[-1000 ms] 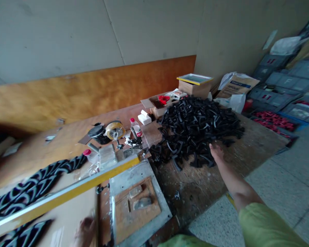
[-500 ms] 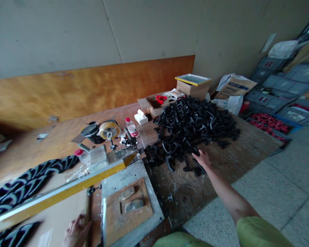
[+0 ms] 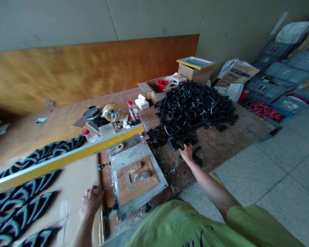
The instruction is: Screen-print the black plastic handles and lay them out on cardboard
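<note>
My right hand [image 3: 186, 153] reaches to the near edge of a big heap of black curved plastic handles [image 3: 195, 106]. Its fingers close on one black plastic handle [image 3: 181, 146], mostly hidden by the hand. A few loose handles [image 3: 197, 155] lie just to its right. My left hand [image 3: 92, 199] rests at the edge of a cardboard sheet [image 3: 77, 181], fingers loosely bent and apart, holding nothing. Between my hands lies a metal plate [image 3: 136, 151] with a wooden board [image 3: 144, 183] carrying small raised blocks.
A yellow-edged screen frame [image 3: 103, 145] stands raised across the bench, left of the plate. Rows of black handles [image 3: 23, 206] lie on the cardboard. Behind are a tape roll [image 3: 112, 112], a bottle [image 3: 133, 110] and a carton [image 3: 154, 91]. Grey crates [image 3: 280, 75] are stacked at right.
My right hand has moved left along the heap's near edge. The view has shifted downward. The frame sits higher, showing more handles on the cardboard. My left hand stays by the cardboard edge.
</note>
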{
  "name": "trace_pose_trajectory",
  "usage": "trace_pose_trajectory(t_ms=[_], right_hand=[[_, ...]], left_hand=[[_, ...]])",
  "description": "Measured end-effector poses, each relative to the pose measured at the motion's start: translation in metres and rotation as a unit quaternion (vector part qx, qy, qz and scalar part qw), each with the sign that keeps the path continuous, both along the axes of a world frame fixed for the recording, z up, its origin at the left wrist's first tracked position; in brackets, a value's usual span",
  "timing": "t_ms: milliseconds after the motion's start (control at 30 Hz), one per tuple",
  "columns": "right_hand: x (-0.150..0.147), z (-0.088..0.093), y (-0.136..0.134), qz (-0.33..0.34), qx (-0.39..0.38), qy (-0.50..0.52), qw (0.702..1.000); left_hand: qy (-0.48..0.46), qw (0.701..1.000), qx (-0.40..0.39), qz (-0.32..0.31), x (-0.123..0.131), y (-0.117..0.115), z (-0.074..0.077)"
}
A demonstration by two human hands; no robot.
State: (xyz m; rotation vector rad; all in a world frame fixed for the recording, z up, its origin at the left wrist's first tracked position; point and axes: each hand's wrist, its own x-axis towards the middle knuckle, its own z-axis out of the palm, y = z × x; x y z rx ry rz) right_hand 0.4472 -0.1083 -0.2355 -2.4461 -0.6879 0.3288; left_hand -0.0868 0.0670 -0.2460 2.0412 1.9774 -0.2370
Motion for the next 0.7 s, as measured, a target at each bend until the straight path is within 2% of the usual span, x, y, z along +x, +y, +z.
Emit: trace_pose_trajectory(t_ms=[167,300,333,400,467,533,600,700], right_hand=[[0.0,0.034,-0.014,0.084,-0.011,-0.019,0.996],[-0.019,0.063,-0.016,0.145,0.057,-0.084,0.984],[-0.03,0.069,-0.013,0.155,0.088,-0.065,0.982],[-0.057,0.077,-0.003,0.175,0.146,0.05,0.972],[-0.091,0.081,0.01,0.208,0.187,0.187,0.942],[-0.127,0.082,0.024,0.259,0.208,0.261,0.906],[-0.159,0.079,0.038,0.326,0.216,0.263,0.882],[-0.193,0.069,0.054,0.434,0.2,0.182,0.859]], left_hand=[[-0.019,0.999,0.024,-0.016,-0.001,-0.004,-0.002],[-0.038,0.998,0.05,-0.006,0.001,-0.009,-0.005],[-0.043,0.998,0.051,-0.002,0.002,-0.01,-0.005],[-0.052,0.997,0.051,0.01,0.004,-0.014,-0.002],[-0.062,0.996,0.056,0.017,0.006,-0.016,0.002],[-0.071,0.996,0.06,0.017,0.006,-0.017,0.008],[-0.087,0.995,0.051,0.009,0.003,-0.016,0.012],[-0.106,0.994,0.031,0.011,-0.004,-0.015,0.017]])
